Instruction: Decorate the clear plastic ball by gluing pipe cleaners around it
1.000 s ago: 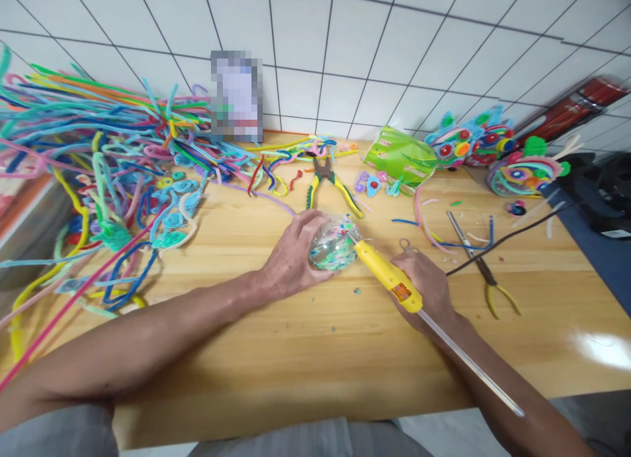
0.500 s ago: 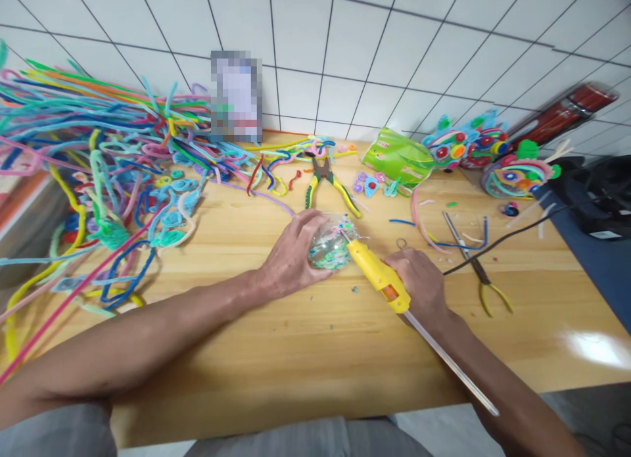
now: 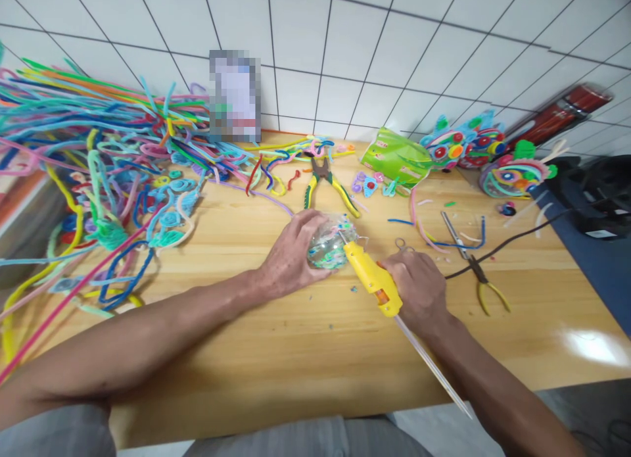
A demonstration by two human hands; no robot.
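My left hand [image 3: 293, 256] is closed around a clear, rounded plastic piece [image 3: 325, 250] with bits of green, blue and pink on it, resting at the middle of the table. In my right hand [image 3: 419, 283] is a yellow hot glue gun [image 3: 372, 279], its metal nozzle against or just over the clear piece's right side; I cannot tell whether they touch. A long clear glue stick [image 3: 434, 365] sticks out of the gun's rear. Just behind the clear piece lie pliers [image 3: 323, 177] with yellow and green handles, jaws pointing at the wall.
Pipe cleaners [image 3: 113, 121] pile up at the left. A green packet [image 3: 394, 156] and colourful animal-face crafts [image 3: 515, 171] stand along the tiled wall near a red flask [image 3: 562, 118]. Yellow-handled pliers [image 3: 486, 286] lie at right; a black cord [image 3: 513, 237] crosses beside them.
My right hand has swung the glue gun's rear end slightly to the left, so it is steeper now. My left hand and the clear piece stay almost still.
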